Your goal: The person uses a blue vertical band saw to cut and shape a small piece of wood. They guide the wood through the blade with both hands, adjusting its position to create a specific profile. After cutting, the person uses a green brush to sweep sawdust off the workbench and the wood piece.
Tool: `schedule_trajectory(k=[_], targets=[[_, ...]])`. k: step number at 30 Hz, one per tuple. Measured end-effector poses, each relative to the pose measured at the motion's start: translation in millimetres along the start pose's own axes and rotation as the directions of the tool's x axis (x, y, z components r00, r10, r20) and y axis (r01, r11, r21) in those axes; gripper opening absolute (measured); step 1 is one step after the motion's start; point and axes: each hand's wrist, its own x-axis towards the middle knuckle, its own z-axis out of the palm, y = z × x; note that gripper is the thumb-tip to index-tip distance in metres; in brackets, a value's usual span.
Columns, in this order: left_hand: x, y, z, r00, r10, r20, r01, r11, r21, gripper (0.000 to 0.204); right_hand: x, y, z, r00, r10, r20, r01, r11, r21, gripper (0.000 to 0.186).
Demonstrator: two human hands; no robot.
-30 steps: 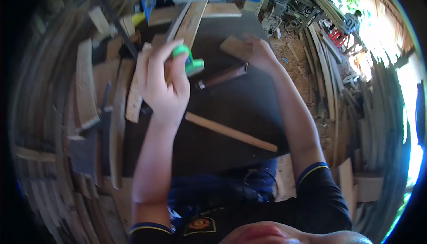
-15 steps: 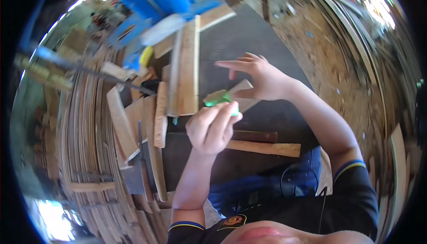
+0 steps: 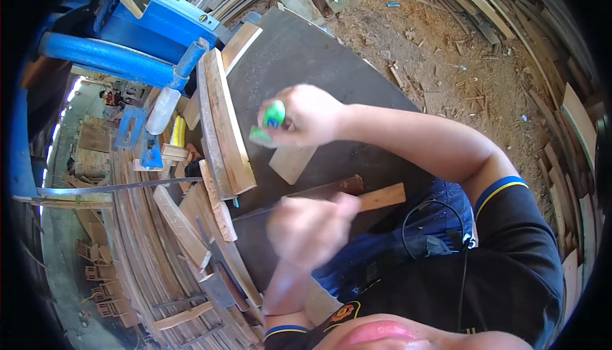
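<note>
Above the dark tabletop (image 3: 312, 63), my right hand (image 3: 312, 115) is closed around a small bright green object (image 3: 275, 114); a rounded end with a blue spot shows, but its kind is unclear. Below that hand lies a short pale wood block (image 3: 293, 164). My left hand (image 3: 306, 230), smeared by motion, is curled like a fist nearer my body; whatever may be in it is hidden. Behind it lie a dark brown bar (image 3: 344, 185) and a pale wooden strip (image 3: 382, 197), partly covered by the hand.
Long planks (image 3: 226, 127) lie along the tabletop's left side. Beyond them stands a blue machine (image 3: 95, 53), with a narrow metal blade (image 3: 134, 187) crossing in front. Stacked timber (image 3: 137, 241) fills the lower left. Wood scraps litter the floor (image 3: 446, 76) at right.
The green object has passed from my left hand to my right, which was open and is now closed. My left hand has dropped nearer my body. The view has shifted.
</note>
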Motion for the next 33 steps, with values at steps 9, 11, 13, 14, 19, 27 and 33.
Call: schedule_trajectory(k=[9,11,13,14,19,27,33], targets=[[-35.5,107.5,99.5,0.599,0.371,0.710,0.049,0.868,-0.494,0.014,20.8,44.8,-105.7,0.820,0.233,-0.523,-0.545,0.599,-0.586,0.032],[-37.3,108.8,117.3,0.513,0.354,0.782,0.101,0.880,-0.464,0.014,25.3,39.2,-114.2,0.853,0.087,-0.514,-0.477,0.527,-0.703,0.028],[-39.0,104.4,132.8,0.466,0.342,0.816,0.125,0.888,-0.443,0.014,37.8,33.8,-110.1,0.815,0.139,-0.563,-0.450,0.764,-0.462,0.028],[-52.2,107.4,135.1,0.581,0.295,0.758,0.096,0.901,-0.424,0.014,45.5,16.0,-96.4,0.815,0.262,-0.517,-0.443,0.857,-0.263,0.024],[-53.4,108.2,123.6,0.381,0.327,0.865,0.145,0.903,-0.405,0.015,81.8,-29.2,-8.1,0.972,0.143,0.185,-0.163,0.981,0.102,0.020],[-61.5,121.3,145.2,0.382,0.338,0.860,0.136,0.900,-0.414,0.021,101.0,37.7,-9.8,0.965,0.153,0.212,-0.116,0.977,-0.177,0.018],[-35.8,108.2,128.6,0.224,0.428,0.875,0.166,0.868,-0.468,0.028,99.0,74.2,-119.8,0.850,0.398,-0.344,-0.487,0.346,-0.802,0.040]])
